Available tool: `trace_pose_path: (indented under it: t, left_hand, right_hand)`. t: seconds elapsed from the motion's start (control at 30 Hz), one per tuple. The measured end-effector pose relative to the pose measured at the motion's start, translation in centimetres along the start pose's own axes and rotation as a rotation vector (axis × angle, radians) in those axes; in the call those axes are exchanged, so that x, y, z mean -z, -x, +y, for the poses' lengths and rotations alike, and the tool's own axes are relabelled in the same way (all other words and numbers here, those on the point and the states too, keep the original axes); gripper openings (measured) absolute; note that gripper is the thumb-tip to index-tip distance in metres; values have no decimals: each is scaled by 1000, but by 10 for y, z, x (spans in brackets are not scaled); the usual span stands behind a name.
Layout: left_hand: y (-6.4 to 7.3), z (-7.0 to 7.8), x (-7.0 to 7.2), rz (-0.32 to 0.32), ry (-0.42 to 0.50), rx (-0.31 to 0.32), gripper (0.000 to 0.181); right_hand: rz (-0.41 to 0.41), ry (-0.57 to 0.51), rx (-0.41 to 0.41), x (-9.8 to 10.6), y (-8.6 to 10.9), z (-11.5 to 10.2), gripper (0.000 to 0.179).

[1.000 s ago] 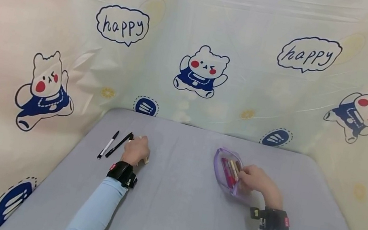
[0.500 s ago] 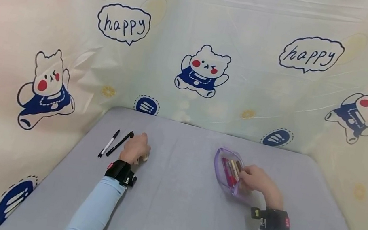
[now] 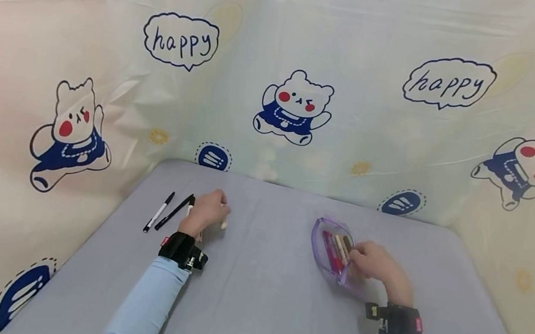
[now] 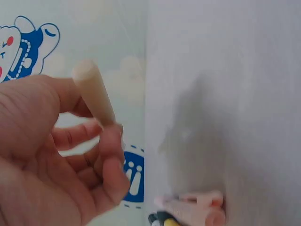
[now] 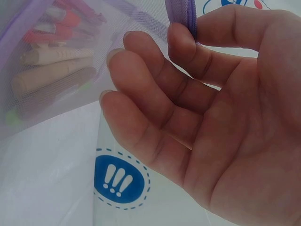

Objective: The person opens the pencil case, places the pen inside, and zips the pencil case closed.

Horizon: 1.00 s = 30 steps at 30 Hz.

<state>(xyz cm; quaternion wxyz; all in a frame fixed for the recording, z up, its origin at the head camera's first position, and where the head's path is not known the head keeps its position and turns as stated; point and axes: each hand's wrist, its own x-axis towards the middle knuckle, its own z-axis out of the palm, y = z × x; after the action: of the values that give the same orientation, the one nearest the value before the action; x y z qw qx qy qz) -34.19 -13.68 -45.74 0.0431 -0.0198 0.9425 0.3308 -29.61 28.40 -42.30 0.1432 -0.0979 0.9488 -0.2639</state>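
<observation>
My left hand [image 3: 206, 210] is at the left of the table, above it. Between thumb and fingers it pinches a cream-coloured pen [image 4: 94, 92], whose blunt end points up in the left wrist view. Beneath that hand lies a pale pink pen [image 4: 193, 207] with a clip, beside a black and yellow end of another thing [image 4: 162, 219]. On the right, my right hand [image 3: 375, 262] pinches the zipped edge [image 5: 182, 16] of a purple mesh pencil case [image 3: 314, 241] between thumb and index finger. Its other fingers hang loosely curled. Several red, cream and brown pens [image 5: 56, 70] show inside the case.
A white and black pen [image 3: 159, 212] and a black pen [image 3: 175, 212] lie left of my left hand. Another dark-tipped pen [image 3: 192, 202] is partly hidden by that hand. A printed curtain [image 3: 306, 36] closes off the back and sides of the grey table [image 3: 255, 296].
My left hand has turned and moved slightly right and away with the cream pen, which lifts off the table, uncovering a dark-tipped pen. My right hand keeps its hold on the pencil case.
</observation>
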Motion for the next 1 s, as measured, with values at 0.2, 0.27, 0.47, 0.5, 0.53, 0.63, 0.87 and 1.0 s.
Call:
trace_pose_path:
  t: [0.2, 0.27, 0.47, 0.5, 0.53, 0.63, 0.87, 1.0]
  left_hand:
    - [0, 11, -9, 1, 57, -84, 29]
    - [0, 15, -12, 1, 66, -94, 28]
    - [-3, 28, -22, -13, 60, -119, 26]
    - [-3, 31, -23, -14, 65, -123, 25]
    - [-3, 33, -24, -13, 69, -128, 25]
    - [-2, 42, -27, -13, 96, -136, 25]
    - [1, 67, -37, -36, 122, -166, 24]
    - [3, 77, -48, -56, 155, -170, 22]
  right_hand:
    - [-2, -9, 3, -1, 3, -2, 21]
    - [1, -11, 10, -1, 3, -3, 21]
    - [4, -31, 5, 0, 4, -2, 20]
    - [8, -33, 0, 0, 3, -2, 20]
    - [6, -26, 6, 0, 3, -2, 20]
    - [7, -22, 0, -2, 2, -1, 21]
    - [4, -5, -3, -1, 2, -5, 21]
    - [-2, 1, -8, -1, 4, -6, 21]
